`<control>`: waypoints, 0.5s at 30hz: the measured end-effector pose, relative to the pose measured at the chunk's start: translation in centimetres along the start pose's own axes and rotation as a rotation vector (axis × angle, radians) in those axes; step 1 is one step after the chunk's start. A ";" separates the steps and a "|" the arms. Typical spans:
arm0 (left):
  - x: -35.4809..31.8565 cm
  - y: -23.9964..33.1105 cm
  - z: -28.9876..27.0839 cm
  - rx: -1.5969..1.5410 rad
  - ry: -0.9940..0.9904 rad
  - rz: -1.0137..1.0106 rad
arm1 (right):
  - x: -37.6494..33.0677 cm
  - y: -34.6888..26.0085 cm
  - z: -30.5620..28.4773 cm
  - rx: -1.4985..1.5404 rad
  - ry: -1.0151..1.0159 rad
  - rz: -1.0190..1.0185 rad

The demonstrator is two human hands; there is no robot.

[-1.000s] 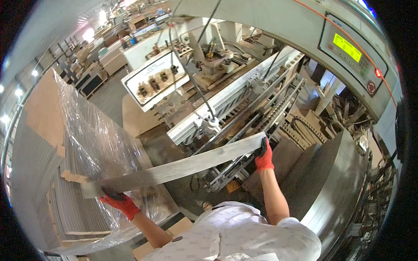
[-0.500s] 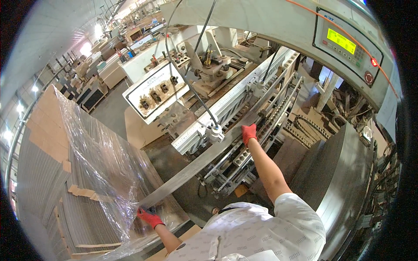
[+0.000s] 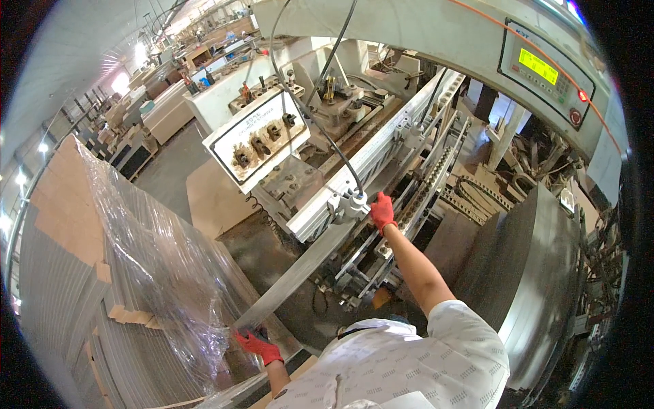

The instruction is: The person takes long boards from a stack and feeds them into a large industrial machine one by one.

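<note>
A long, narrow grey board runs from the wrapped stack up into the machine, along its white guide rail. My left hand, in a red glove, is closed on the board's near end. Farther along, my right hand, also red-gloved, grips the board's edge beside a small white clamp. The fingertips of that hand are partly hidden. Metal bars and a chain lie right of the board, under my right forearm.
At left stands a tall stack of grey boards under clear plastic film. More dark boards are piled at right. A white switch box and a control panel with a lit screen overhang the work. Black cables hang down.
The board has shifted up and right, closer against the guide rail. My left hand has moved right with its end; my right hand has moved slightly left and up.
</note>
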State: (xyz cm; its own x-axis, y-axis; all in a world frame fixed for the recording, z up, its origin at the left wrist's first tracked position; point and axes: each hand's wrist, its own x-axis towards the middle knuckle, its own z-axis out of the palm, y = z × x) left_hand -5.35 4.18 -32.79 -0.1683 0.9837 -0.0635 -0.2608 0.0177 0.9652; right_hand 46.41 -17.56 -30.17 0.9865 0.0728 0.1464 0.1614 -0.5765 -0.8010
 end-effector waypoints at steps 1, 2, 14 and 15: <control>-0.4 0.9 0.7 0.009 -0.010 -0.014 | 0.6 0.6 -0.2 -0.027 -0.008 -0.043; -0.8 1.5 1.2 0.017 -0.019 -0.027 | 1.1 1.2 -0.3 -0.055 -0.014 -0.089; 4.2 -0.2 -1.4 0.579 -0.172 0.340 | 2.7 4.6 -2.0 0.250 -0.164 -0.137; 4.5 -0.2 -1.4 0.542 -0.196 0.232 | 2.8 4.7 -2.2 0.335 -0.252 -0.146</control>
State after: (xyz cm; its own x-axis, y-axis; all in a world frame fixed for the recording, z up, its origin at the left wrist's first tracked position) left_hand -7.35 8.35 -33.60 0.0288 0.9864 0.1618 0.2903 -0.1631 0.9429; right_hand 49.86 -21.83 -32.28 0.9216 0.3538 0.1598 0.2587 -0.2528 -0.9323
